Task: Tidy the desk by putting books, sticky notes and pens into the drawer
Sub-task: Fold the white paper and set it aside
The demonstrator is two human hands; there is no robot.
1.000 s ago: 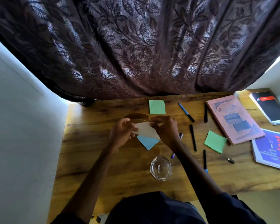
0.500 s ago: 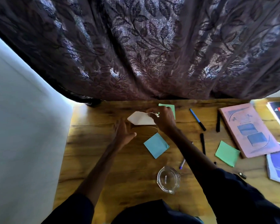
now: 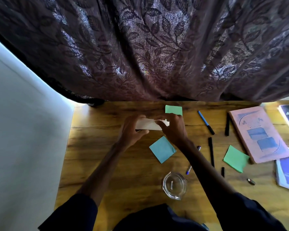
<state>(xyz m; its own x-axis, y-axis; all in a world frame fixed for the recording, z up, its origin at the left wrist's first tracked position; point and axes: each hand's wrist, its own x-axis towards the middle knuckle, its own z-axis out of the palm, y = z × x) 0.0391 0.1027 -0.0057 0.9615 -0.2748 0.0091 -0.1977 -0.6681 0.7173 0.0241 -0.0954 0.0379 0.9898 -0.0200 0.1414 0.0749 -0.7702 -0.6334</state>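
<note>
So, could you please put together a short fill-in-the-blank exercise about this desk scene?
1. Both hands, the left hand and the right hand, grip one pale ____ pad.
2. The sticky pad lying nearest the glass dish is ____ in colour.
3. The pink book lies to the ____ of the blue pen.

Missing words: sticky-note; blue; right

Home study corner — wooden desk (image 3: 107, 164); leaf-patterned curtain (image 3: 157, 47)

Bare desk (image 3: 93, 157) lies left of the hands; pens (image 3: 210, 151), sticky notes (image 3: 235, 158) and books (image 3: 259, 133) crowd the right.
</note>
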